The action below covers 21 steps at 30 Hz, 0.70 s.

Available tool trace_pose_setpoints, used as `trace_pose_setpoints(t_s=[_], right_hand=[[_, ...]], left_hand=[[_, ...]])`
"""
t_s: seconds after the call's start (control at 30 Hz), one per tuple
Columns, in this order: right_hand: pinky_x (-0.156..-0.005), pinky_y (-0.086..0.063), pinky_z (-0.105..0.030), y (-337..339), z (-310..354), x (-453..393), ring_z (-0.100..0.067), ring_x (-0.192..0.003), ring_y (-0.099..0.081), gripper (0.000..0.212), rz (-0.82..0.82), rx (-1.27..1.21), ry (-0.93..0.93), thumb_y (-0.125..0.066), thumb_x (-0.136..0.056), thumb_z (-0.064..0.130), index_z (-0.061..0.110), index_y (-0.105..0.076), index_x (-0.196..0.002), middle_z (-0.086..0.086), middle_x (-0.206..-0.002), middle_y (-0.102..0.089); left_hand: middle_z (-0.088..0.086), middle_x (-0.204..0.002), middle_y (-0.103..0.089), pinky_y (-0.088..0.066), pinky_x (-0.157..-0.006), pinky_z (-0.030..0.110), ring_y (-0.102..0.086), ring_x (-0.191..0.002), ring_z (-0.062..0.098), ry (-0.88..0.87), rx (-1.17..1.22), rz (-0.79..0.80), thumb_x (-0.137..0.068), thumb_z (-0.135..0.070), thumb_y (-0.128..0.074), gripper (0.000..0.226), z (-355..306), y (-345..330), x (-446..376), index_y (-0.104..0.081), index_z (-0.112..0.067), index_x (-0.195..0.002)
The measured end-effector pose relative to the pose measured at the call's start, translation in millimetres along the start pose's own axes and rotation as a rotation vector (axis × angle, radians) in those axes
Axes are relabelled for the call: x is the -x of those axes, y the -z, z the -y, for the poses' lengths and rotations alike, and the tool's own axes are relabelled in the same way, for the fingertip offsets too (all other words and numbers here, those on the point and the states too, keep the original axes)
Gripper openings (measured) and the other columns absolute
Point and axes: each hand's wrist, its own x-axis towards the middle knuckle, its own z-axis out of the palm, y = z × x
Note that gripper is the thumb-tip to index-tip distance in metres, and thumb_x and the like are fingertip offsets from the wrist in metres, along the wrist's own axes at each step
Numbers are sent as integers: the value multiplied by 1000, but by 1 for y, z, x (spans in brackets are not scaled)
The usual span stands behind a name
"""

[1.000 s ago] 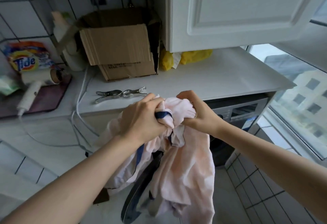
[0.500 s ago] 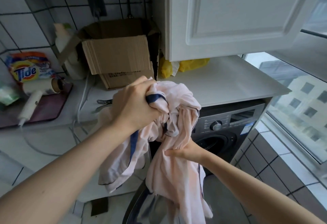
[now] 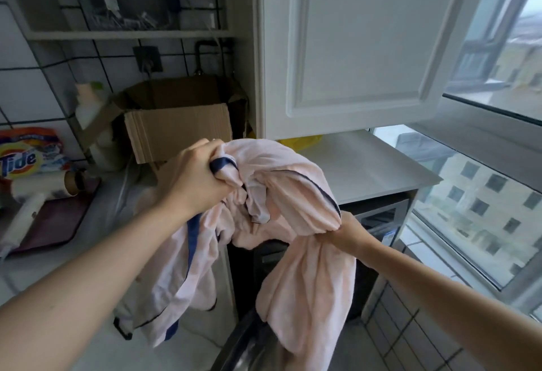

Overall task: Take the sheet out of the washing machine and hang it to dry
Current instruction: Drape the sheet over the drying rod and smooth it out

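A pale pink sheet (image 3: pixel 293 183) with dark blue trim hangs bunched in front of me, above the washing machine (image 3: pixel 378 224). My left hand (image 3: pixel 199 177) grips a bundle of it near the blue edge, at chest height. Lower and to the right, my right hand (image 3: pixel 349 230) grips another fold, from which a long part drops toward the floor. The machine's door (image 3: pixel 243 347) stands open below; the drum is hidden behind the cloth.
A white counter (image 3: pixel 366 165) runs over the machine, under a white wall cupboard (image 3: pixel 352 48). A cardboard box (image 3: pixel 176 133), a Tide bag (image 3: pixel 26 153), a hair dryer (image 3: pixel 26 206) and a bottle stand at the left. A large window (image 3: pixel 484 194) fills the right side.
My left hand lifted the bunched sheet higher. My right hand let go near the top, slid down and out to the right, and now grips a lower fold, spreading the cloth.
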Motion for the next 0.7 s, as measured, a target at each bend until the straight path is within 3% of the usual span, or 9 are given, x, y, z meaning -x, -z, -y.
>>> trace_pose_setpoints(t_s=[0.1, 0.17, 0.3, 0.37, 0.43, 0.47, 0.53, 0.63, 0.7], right_hand=[[-78, -50, -33, 45, 19, 0, -18, -95, -62, 23, -30, 32, 72, -72, -76, 8, 14, -68, -98, 0, -96, -68], [-82, -46, -28, 71, 38, -1, -12, -103, -59, 39, -60, 58, 162, -76, -72, 17, 22, -63, -109, 5, -105, -65], [-93, -48, -43, 121, 67, -9, -15, -112, -57, 82, -196, 210, 291, -74, -55, 48, 27, -43, -127, 6, -121, -59], [-91, -46, -42, 148, 88, -3, -25, -105, -59, 79, -191, 345, 330, -68, -62, 42, 23, -31, -130, -2, -116, -61], [-90, -43, -42, 171, 112, 4, -33, -104, -58, 69, -134, 691, 404, -60, -74, 29, 24, -25, -133, -8, -113, -61], [-88, -42, -40, 180, 121, 6, -33, -102, -58, 56, -119, 885, 475, -56, -77, 20, 20, -34, -129, -9, -109, -61], [-76, -44, -38, 195, 141, 7, -31, -89, -59, 15, -156, 1175, 677, -52, -76, 9, 16, -53, -89, -10, -90, -61], [-70, -42, -38, 220, 162, 5, -27, -83, -51, 30, -80, 1574, 747, -52, -77, 0, 20, -37, -59, 0, -63, -41], [-56, -35, -25, 241, 168, -3, -20, -72, -43, 36, -156, 1720, 808, -52, -71, 2, 21, -28, -51, 6, -55, -23]], left_hand=[[-4, -69, -46, -38, -47, 33, -48, -58, 20, -14, -1, 2, -75, -33, -55, 21, -1, -1, -15, -38, -24, -67], [-2, -70, -49, -46, -51, 40, -50, -59, 20, 10, 22, -6, -79, -28, -59, 22, -4, -2, -28, -41, -23, -68], [-3, -76, -60, -54, -62, 42, -59, -68, 21, 77, 100, 17, -80, -32, -64, 12, -16, -1, -53, -54, -26, -79], [-5, -83, -64, -53, -68, 36, -62, -76, 19, 86, 127, 52, -79, -40, -68, 17, -29, 1, -65, -59, -31, -89], [-7, -87, -65, -47, -67, 30, -60, -79, 15, 102, 150, 94, -78, -45, -70, 24, -48, 5, -77, -61, -33, -97], [-10, -87, -64, -45, -64, 28, -59, -79, 12, 105, 140, 108, -76, -49, -70, 28, -58, 7, -83, -61, -36, -99], [-13, -88, -64, -45, -62, 25, -58, -77, 9, 100, 116, 117, -72, -54, -70, 33, -76, 10, -93, -61, -40, -101], [-12, -89, -65, -53, -70, 32, -62, -80, 16, 100, 68, 119, -67, -62, -66, 39, -95, 9, -109, -60, -40, -99], [-10, -87, -64, -54, -71, 33, -62, -79, 18, 105, 40, 125, -68, -62, -63, 37, -106, 10, -121, -59, -38, -96]])
